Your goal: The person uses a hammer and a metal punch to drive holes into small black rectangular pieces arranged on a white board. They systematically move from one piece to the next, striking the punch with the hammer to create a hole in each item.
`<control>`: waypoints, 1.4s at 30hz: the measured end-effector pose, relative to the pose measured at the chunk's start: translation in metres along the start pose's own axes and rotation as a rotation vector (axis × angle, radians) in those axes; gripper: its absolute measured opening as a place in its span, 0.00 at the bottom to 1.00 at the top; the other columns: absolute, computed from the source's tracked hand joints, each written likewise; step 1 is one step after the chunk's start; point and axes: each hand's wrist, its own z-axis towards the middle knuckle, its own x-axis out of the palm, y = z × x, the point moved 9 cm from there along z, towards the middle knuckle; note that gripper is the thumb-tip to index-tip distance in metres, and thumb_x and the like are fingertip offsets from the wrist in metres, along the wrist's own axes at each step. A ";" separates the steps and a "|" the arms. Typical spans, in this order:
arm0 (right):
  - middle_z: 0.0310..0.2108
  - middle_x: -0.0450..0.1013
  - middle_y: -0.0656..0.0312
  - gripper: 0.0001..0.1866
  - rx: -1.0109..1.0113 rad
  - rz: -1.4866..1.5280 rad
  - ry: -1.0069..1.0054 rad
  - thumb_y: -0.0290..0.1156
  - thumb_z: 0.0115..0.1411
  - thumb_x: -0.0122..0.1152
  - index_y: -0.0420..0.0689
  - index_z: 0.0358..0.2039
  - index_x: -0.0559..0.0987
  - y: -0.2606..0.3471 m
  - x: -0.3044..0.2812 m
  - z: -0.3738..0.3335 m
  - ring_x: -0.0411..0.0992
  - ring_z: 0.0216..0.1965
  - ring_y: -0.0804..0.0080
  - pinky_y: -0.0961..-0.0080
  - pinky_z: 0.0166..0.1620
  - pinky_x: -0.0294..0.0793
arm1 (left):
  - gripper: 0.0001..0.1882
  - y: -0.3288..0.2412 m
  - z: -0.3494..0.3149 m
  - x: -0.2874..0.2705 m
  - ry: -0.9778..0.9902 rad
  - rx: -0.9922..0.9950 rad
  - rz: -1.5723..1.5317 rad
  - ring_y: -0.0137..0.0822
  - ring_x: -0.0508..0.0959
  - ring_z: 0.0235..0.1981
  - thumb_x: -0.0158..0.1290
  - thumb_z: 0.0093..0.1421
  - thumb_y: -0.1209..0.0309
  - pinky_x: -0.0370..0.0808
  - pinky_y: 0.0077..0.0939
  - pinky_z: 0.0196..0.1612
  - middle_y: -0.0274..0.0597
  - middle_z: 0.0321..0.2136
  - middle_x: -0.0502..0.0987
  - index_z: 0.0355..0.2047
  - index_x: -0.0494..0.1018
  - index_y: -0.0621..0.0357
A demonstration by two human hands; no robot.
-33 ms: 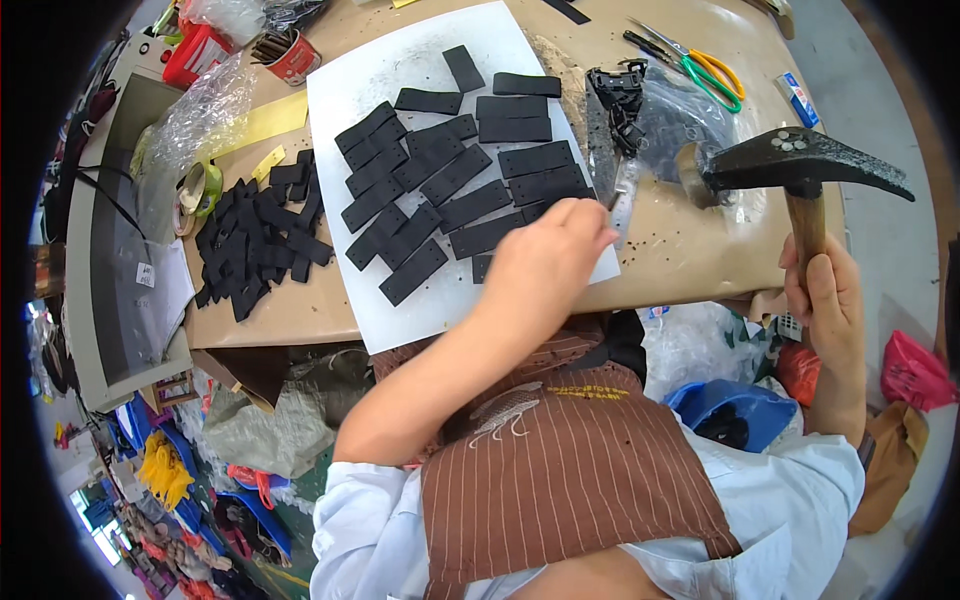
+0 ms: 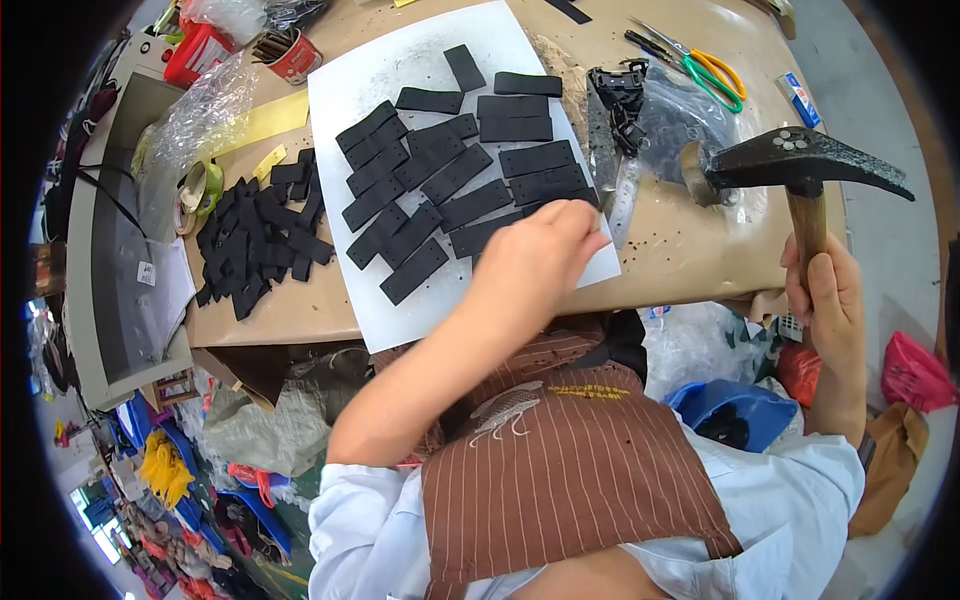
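My right hand [image 2: 832,290] is wrapped round the wooden handle of a hammer [image 2: 800,160], raised at the table's right edge with its dark head uppermost. My left hand [image 2: 545,250] is closed low over the right part of a white board [image 2: 375,60]. Its fingertips pinch something small, mostly hidden. Under and beside this hand lie black strips [image 2: 475,204] with small holes near their ends, spread in loose rows across the board. The hand covers some of them. More black strips [image 2: 250,235] are heaped left of the board.
Right of the board lie a clear ruler [image 2: 624,205], a black cluster of parts [image 2: 620,95], clear plastic film [image 2: 680,120] and scissors [image 2: 712,78] with green and orange handles. A tape roll [image 2: 203,188] and red tin [image 2: 292,58] stand left. A blue bin [image 2: 735,405] sits below the table edge.
My left hand has shifted slightly left and toward me, and the thin metal piece seen at its fingertips is now mostly hidden. The hammer stays where it was.
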 end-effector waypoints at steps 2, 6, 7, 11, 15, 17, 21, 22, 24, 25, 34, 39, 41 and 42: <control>0.12 0.56 0.75 0.20 0.007 0.019 0.005 0.44 0.68 0.39 0.39 0.36 0.69 -0.006 -0.001 0.002 0.48 0.13 0.91 0.90 0.18 0.46 | 0.07 0.010 -0.003 -0.008 0.217 0.056 -0.114 0.42 0.76 0.23 0.56 0.55 0.74 0.73 0.28 0.28 0.43 0.25 0.75 0.27 0.69 0.64; 0.12 0.55 0.75 0.19 0.053 0.036 0.000 0.43 0.68 0.39 0.39 0.35 0.69 -0.016 0.005 0.004 0.48 0.13 0.92 0.90 0.17 0.46 | 0.05 0.022 -0.010 -0.022 0.367 -0.009 -0.272 0.31 0.75 0.23 0.55 0.57 0.75 0.72 0.22 0.27 0.41 0.26 0.76 0.28 0.71 0.64; 0.12 0.55 0.75 0.19 0.058 0.040 0.001 0.43 0.68 0.39 0.39 0.35 0.69 -0.017 0.007 0.005 0.48 0.13 0.92 0.90 0.17 0.46 | 0.05 0.023 -0.011 -0.028 0.317 -0.027 -0.261 0.29 0.75 0.23 0.55 0.57 0.75 0.72 0.21 0.26 0.40 0.26 0.76 0.28 0.71 0.64; 0.12 0.56 0.75 0.18 0.052 0.073 0.029 0.42 0.68 0.39 0.39 0.35 0.69 -0.022 0.012 0.005 0.48 0.13 0.92 0.90 0.17 0.47 | 0.06 0.034 -0.019 -0.043 -0.192 -0.297 -0.363 0.32 0.75 0.22 0.54 0.58 0.74 0.71 0.23 0.26 0.42 0.24 0.75 0.29 0.71 0.65; 0.12 0.56 0.75 0.18 0.057 0.071 0.032 0.43 0.68 0.39 0.39 0.36 0.69 -0.023 0.014 0.005 0.48 0.13 0.92 0.90 0.17 0.47 | 0.07 0.027 -0.023 -0.021 -0.257 -0.214 -0.247 0.42 0.76 0.23 0.55 0.56 0.74 0.72 0.29 0.26 0.45 0.24 0.74 0.28 0.70 0.64; 0.12 0.56 0.75 0.18 0.061 0.065 0.030 0.43 0.68 0.39 0.39 0.36 0.69 -0.024 0.013 0.003 0.48 0.13 0.92 0.90 0.17 0.47 | 0.08 0.012 -0.022 -0.010 -0.129 -0.019 -0.163 0.46 0.75 0.24 0.57 0.54 0.73 0.72 0.31 0.25 0.44 0.24 0.73 0.27 0.69 0.62; 0.12 0.55 0.75 0.18 0.052 0.080 0.036 0.43 0.68 0.39 0.39 0.36 0.69 -0.026 0.015 0.004 0.48 0.13 0.92 0.90 0.17 0.48 | 0.08 0.002 -0.017 -0.009 0.039 0.164 -0.102 0.35 0.76 0.21 0.58 0.53 0.77 0.72 0.25 0.24 0.42 0.27 0.77 0.23 0.69 0.63; 0.12 0.55 0.75 0.18 0.053 0.085 0.031 0.43 0.68 0.39 0.39 0.36 0.69 -0.027 0.015 0.003 0.48 0.13 0.92 0.90 0.17 0.47 | 0.07 0.004 -0.015 -0.012 0.022 0.155 -0.154 0.34 0.76 0.22 0.58 0.53 0.77 0.73 0.24 0.25 0.42 0.27 0.77 0.24 0.69 0.63; 0.12 0.55 0.75 0.18 0.068 0.093 0.025 0.43 0.68 0.39 0.39 0.36 0.69 -0.029 0.016 0.000 0.48 0.13 0.92 0.91 0.17 0.47 | 0.06 0.004 -0.011 -0.018 -0.012 0.135 -0.259 0.32 0.77 0.23 0.58 0.54 0.77 0.74 0.23 0.27 0.42 0.27 0.77 0.25 0.70 0.64; 0.12 0.55 0.75 0.18 0.075 0.098 0.026 0.43 0.68 0.40 0.39 0.36 0.69 -0.030 0.016 -0.001 0.48 0.13 0.92 0.91 0.17 0.47 | 0.04 0.007 -0.011 -0.023 -0.060 0.044 -0.297 0.28 0.77 0.26 0.56 0.55 0.78 0.76 0.21 0.29 0.41 0.28 0.77 0.28 0.72 0.66; 0.12 0.56 0.75 0.18 0.095 0.093 0.046 0.43 0.68 0.39 0.41 0.35 0.69 -0.033 0.021 -0.002 0.49 0.13 0.92 0.91 0.17 0.48 | 0.07 0.017 -0.023 -0.002 -0.103 -0.133 -0.272 0.24 0.75 0.22 0.54 0.57 0.79 0.74 0.19 0.24 0.40 0.29 0.77 0.26 0.67 0.67; 0.12 0.56 0.75 0.18 0.077 0.081 0.063 0.43 0.68 0.39 0.41 0.35 0.69 -0.028 0.025 -0.002 0.49 0.13 0.92 0.91 0.17 0.48 | 0.06 0.021 -0.024 -0.001 -0.103 -0.122 -0.356 0.26 0.75 0.21 0.55 0.57 0.78 0.72 0.20 0.24 0.41 0.27 0.77 0.26 0.68 0.67; 0.12 0.56 0.75 0.18 0.068 0.061 0.058 0.43 0.68 0.39 0.41 0.35 0.69 -0.026 0.024 -0.003 0.49 0.13 0.92 0.91 0.17 0.48 | 0.06 0.017 -0.023 -0.003 -0.088 -0.123 -0.309 0.28 0.75 0.21 0.55 0.56 0.78 0.72 0.21 0.24 0.42 0.26 0.77 0.26 0.69 0.67; 0.12 0.56 0.75 0.18 0.063 0.046 0.054 0.43 0.68 0.39 0.41 0.36 0.69 -0.024 0.022 -0.003 0.49 0.13 0.92 0.91 0.17 0.48 | 0.06 0.016 -0.023 -0.003 -0.081 -0.124 -0.285 0.28 0.75 0.20 0.55 0.56 0.77 0.71 0.22 0.24 0.42 0.26 0.77 0.26 0.70 0.67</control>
